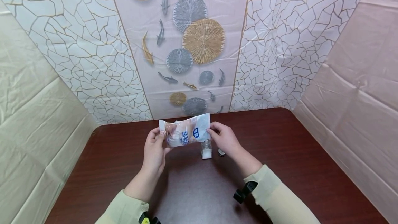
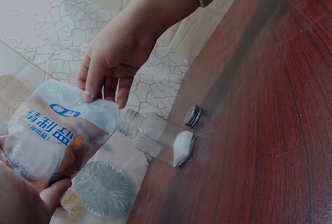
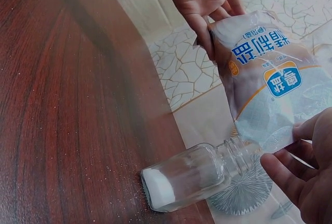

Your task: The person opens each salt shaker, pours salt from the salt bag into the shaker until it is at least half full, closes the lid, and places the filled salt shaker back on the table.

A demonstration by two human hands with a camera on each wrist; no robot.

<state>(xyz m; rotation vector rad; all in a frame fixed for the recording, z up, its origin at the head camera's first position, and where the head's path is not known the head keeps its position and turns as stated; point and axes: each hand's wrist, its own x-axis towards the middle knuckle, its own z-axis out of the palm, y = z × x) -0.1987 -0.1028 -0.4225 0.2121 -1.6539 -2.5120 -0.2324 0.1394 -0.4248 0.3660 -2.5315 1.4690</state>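
Note:
A printed plastic salt bag (image 1: 188,131) is held tilted above the table. My left hand (image 1: 154,153) grips its full end from the side, thumb on the front. With thumb and fingers my right hand (image 1: 226,139) pinches the opposite corner. Below that corner stands a clear glass jar (image 3: 194,177), upright and uncapped. Its threaded neck is right at the bag's edge in both wrist views. White salt (image 3: 158,186) covers the jar's bottom. A round screw lid (image 2: 193,116) lies on the table to the right of the jar.
The dark red wooden table (image 1: 124,168) carries scattered white grains around the jar. Behind its far edge hangs a patterned cloth (image 1: 192,78). Plain beige sheets (image 1: 351,89) slope along both sides.

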